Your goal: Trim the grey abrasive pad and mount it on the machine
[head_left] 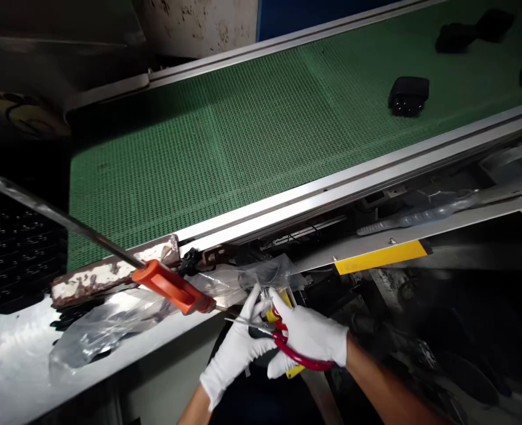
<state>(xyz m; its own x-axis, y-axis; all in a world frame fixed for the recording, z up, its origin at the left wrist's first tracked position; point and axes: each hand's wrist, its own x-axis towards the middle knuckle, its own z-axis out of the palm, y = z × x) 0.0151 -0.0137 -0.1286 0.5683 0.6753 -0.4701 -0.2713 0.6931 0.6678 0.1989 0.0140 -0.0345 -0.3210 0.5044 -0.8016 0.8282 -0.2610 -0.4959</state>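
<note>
White-gloved right hand (pixel 307 336) closed around red-handled scissors (pixel 292 348) at lower center; white-gloved left hand (pixel 236 348) pinching clear plastic bag (pixel 247 280) just beside the blades; orange-handled steel tool (pixel 172 286) at left, below green mesh conveyor belt (pixel 199 153) bearing black blocks (pixel 409 95) at upper right

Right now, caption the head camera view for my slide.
White-gloved left hand grips clear plastic; right hand holds red-handled scissors beside a green conveyor belt.

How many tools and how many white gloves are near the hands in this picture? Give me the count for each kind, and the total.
Red-handled scissors: 1
Long steel tool with orange handle: 1
White gloves: 2
Total: 4
</note>
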